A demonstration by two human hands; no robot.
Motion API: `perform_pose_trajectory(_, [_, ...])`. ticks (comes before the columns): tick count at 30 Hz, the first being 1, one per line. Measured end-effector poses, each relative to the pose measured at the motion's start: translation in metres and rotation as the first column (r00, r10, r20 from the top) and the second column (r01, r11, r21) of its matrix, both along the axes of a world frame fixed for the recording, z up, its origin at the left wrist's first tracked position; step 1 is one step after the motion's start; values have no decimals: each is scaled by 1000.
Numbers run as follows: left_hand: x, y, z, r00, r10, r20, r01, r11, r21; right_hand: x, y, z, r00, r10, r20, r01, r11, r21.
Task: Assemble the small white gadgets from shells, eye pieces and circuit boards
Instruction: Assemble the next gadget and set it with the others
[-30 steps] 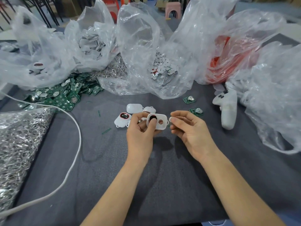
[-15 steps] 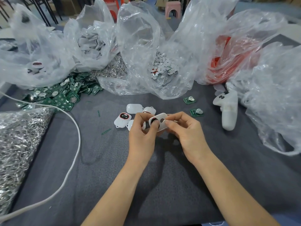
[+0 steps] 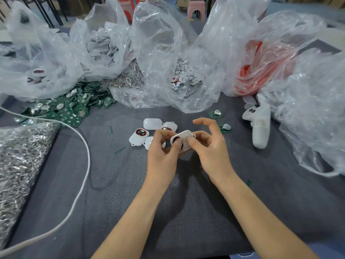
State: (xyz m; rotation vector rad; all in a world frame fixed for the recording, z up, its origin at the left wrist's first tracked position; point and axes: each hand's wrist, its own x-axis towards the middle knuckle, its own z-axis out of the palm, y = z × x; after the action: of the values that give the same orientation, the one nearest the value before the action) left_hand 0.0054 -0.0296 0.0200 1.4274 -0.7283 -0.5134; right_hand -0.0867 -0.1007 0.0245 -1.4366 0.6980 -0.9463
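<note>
Both hands hold one small white shell (image 3: 183, 137) above the middle of the dark table (image 3: 186, 212). My left hand (image 3: 162, 153) grips its left end, the thumb over a dark eye piece in the opening. My right hand (image 3: 209, 148) pinches its right side with the thumb, the index finger raised. Several white gadget shells (image 3: 152, 124) lie just behind the hands, one showing a red-rimmed eye piece (image 3: 140, 132). Two green circuit boards (image 3: 225, 127) lie to the right.
Clear plastic bags line the back: white shells (image 3: 100, 47), small white discs (image 3: 186, 75), red parts (image 3: 261, 71). A heap of green boards (image 3: 71, 107) and a bag of metal rings (image 3: 20, 161) lie left. A white cable (image 3: 82, 176) loops across. A white controller (image 3: 260, 126) lies right.
My right hand moved in from the right and took hold of the shell's right side. The shell tilted and shifted slightly right between both hands.
</note>
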Motion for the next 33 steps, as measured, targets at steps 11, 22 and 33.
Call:
perform_pose_trajectory(11, [-2, -3, -2, 995, -32, 92, 29, 999, 25, 2, 0, -4, 986, -110, -123, 92, 986, -141])
perform_pose_trajectory(22, [-2, -5, -4, 997, -1, 82, -4, 998, 66, -1, -5, -1, 981, -87, -176, 56, 983, -172])
perform_pose_trajectory(33, [-4, -8, -3, 991, -9, 131, -12, 987, 161, -2, -1, -2, 966, -142, -216, 84, 963, -255])
